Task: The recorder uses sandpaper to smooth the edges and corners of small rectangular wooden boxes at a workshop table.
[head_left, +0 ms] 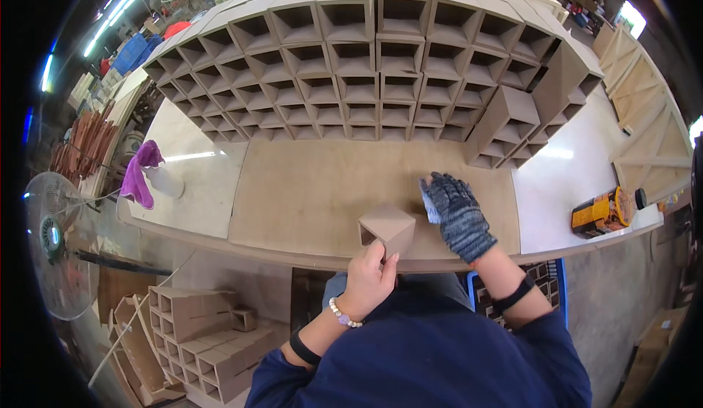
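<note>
At six o'clock on the brown board (pixel 315 195): bare left hand (pixel 368 280) clamped round small open wooden box (pixel 388 230), fingertips hidden behind it. At two o'clock from it, gloved right hand (pixel 455 214) pressed flat, pale pad (pixel 428 204) mostly hidden underneath; grip unclear.

A long workbench (pixel 564 181) with a pale top crosses the middle of the frame. On it lies a brown board (pixel 315 188); behind, stacked open wooden boxes (pixel 366 64) fill the upper part. A yellow power tool (pixel 604 212) lies at right, a purple cloth (pixel 140 173) at left, and one small wooden box (pixel 388 228) near the front edge.
</note>
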